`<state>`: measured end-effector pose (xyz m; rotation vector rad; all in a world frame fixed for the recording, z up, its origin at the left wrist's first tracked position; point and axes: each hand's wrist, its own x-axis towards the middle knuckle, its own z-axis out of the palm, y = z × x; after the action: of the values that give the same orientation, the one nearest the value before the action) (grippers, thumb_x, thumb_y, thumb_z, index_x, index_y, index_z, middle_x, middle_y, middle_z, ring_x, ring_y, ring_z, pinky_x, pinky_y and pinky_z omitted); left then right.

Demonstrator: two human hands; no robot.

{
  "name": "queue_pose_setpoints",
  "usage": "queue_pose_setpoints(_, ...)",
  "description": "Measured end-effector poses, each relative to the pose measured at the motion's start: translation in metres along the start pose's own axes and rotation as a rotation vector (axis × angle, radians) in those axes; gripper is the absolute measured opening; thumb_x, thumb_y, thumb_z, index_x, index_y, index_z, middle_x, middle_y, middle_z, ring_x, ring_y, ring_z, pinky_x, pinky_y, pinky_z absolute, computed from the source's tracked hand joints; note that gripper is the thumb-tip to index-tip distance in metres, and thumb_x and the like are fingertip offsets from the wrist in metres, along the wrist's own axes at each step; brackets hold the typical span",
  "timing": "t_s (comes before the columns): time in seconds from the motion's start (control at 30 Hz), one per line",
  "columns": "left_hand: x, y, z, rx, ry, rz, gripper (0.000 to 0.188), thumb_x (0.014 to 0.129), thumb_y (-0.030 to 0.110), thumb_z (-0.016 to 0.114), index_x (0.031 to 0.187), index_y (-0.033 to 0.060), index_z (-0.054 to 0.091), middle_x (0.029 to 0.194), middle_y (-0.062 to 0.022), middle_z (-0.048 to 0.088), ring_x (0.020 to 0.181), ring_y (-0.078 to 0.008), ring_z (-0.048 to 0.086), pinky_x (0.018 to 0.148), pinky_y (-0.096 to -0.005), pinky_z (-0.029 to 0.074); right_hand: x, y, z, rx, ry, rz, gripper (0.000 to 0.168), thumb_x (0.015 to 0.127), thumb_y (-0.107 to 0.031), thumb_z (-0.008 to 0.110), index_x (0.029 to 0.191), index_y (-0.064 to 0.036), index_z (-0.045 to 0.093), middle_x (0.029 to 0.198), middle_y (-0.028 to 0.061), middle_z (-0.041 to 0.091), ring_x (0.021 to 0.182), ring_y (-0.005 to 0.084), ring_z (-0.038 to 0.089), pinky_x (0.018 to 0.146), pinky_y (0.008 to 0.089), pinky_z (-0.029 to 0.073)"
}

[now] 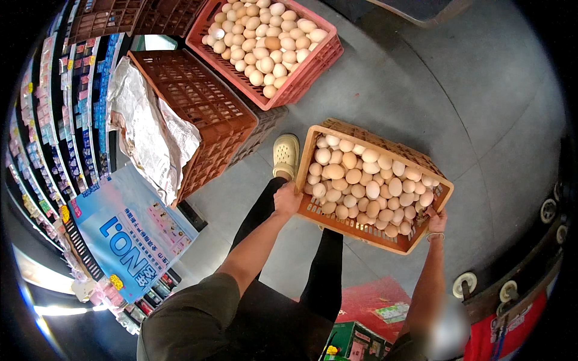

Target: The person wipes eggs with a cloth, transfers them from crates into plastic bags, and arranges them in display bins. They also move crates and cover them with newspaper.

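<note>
An orange plastic crate [311, 210] full of loose brown eggs [372, 189] is held in front of my legs. My left hand [288, 198] grips the rim of its left end. At the opposite end, my right hand [436, 221] has its fingers around the rim, near the lower right corner. The eggs lie heaped towards the far side, and part of the slotted near wall shows. The crate seems tilted; whether it touches the floor I cannot tell.
A red crate of eggs [307, 72] stands at the top. Left of it are brown crates [212, 158] with crumpled paper [144, 131] over one. Store shelves [81, 104] and a blue printed board [131, 230] line the left. Wheels [464, 285] show at the lower right, cardboard boxes [356, 338] near the bottom.
</note>
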<state>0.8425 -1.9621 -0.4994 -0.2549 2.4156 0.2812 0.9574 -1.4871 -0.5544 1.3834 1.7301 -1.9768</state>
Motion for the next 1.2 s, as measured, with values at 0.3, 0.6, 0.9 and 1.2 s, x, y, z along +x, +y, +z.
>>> queue_pose_setpoints(0.3, -0.006, 0.002, 0.006, 0.037, -0.162, 0.008, 0.034, 0.074, 0.024, 0.07, 0.096, 0.0026, 0.055, 0.098, -0.0175, 0.061, 0.092, -0.0351, 0.061, 0.078, -0.0445, 0.05, -0.015, 0.0, -0.045, -0.356, -0.102, 0.091, 0.032, 0.081, -0.005, 0.07, 0.11, 0.0, 0.057, 0.096, 0.0021, 0.062, 0.086, 0.0132, 0.056, 0.075, 0.028, 0.047)
queue_pose_setpoints(0.6, -0.01, 0.086, -0.083, 0.125, -0.238, 0.064, 0.036, 0.079, 0.029, 0.067, 0.105, 0.0067, 0.053, 0.095, -0.019, 0.064, 0.085, -0.035, 0.065, 0.073, -0.0441, 0.053, -0.107, -0.213, 0.004, -0.812, 0.202, -0.395, 0.043, 0.071, 0.015, 0.047, 0.112, 0.004, 0.056, 0.099, 0.0103, 0.06, 0.095, 0.0219, 0.056, 0.09, 0.0363, 0.044)
queue_pose_setpoints(0.9, 0.061, 0.146, -0.269, -0.13, 0.278, 0.299, 0.022, 0.085, 0.026, 0.058, 0.091, 0.0047, 0.061, 0.084, -0.0181, 0.064, 0.074, -0.0352, 0.064, 0.065, -0.0444, 0.052, -0.213, -0.563, 0.15, -1.512, 0.431, -1.628, 0.04, 0.093, -0.008, 0.052, 0.132, -0.001, 0.043, 0.131, 0.0159, 0.046, 0.118, 0.027, 0.048, 0.099, 0.0361, 0.041)
queue_pose_setpoints(1.2, 0.254, 0.101, -0.304, 0.186, -0.021, 0.077, 0.035, 0.087, 0.019, 0.057, 0.116, 0.0002, 0.051, 0.107, -0.0185, 0.061, 0.098, -0.0309, 0.063, 0.076, -0.0405, 0.053, -0.176, -0.629, 0.184, -1.326, 0.26, -1.435, 0.05, 0.091, -0.01, 0.057, 0.137, -0.005, 0.039, 0.13, 0.0137, 0.048, 0.114, 0.0247, 0.05, 0.099, 0.0357, 0.041)
